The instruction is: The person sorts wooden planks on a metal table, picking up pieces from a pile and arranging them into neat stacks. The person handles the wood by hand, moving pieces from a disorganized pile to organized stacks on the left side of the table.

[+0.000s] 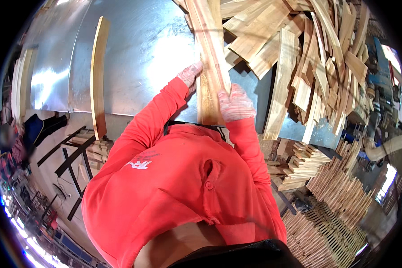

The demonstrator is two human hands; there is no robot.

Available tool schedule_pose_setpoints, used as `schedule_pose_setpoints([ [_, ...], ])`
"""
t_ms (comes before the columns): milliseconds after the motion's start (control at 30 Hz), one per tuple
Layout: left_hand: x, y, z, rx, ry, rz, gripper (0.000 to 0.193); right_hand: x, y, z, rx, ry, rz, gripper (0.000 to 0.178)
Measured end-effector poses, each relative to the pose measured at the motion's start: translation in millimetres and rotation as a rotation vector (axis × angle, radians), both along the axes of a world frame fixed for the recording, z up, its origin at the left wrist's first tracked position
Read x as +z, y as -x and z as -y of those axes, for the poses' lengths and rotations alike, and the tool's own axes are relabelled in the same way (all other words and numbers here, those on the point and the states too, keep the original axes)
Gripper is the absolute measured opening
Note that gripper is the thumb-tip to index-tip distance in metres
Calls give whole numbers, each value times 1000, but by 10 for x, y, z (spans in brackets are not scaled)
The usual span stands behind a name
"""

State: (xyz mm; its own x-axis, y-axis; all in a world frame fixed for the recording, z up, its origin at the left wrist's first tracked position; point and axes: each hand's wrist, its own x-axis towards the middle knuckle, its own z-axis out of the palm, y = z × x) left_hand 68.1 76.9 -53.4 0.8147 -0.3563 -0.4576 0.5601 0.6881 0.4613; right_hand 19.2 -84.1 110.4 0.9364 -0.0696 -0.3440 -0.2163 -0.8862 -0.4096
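Plank (212, 49), I see, is gripped: left hand (190, 74) at its left edge, right hand (238, 103) at its right.

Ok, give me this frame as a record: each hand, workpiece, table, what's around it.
left hand: at the left edge of the plank, fingers partly hidden
right hand: on the plank's right edge, closer to the body
plank: red-streaked, appears to overlap a rougher board
table: shiny metal
lone board: left side, near end past the table edge
pile: loose boards at mixed angles, right side
stacks: neat wood strips, lower right
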Motion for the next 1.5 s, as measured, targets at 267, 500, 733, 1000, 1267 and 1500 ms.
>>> schedule_pose_setpoints([
  [267,-458,164,-38,195,216,-42,76,-344,26,542,104,102,354,48],
  [500,-509,-67,-564,89,621,93,81,-1190,266,1764,-257,576,-76,113],
  [733,301,86,-804,230,-477,-125,58,-959,363,1880,-325,157,311,79],
  [1000,876,666,-1719,252,-669,-160,35,-96,-145,66,78,181,464,80],
  [1267,540,621,-2245,4,-1431,457,61,-1110,-173,-2350,129,-1421,-478,57],
  [1500,813,1101,-3435,-359,-1897,-238,65,-1186,-437,-2113,29,-931,-486,48],
])
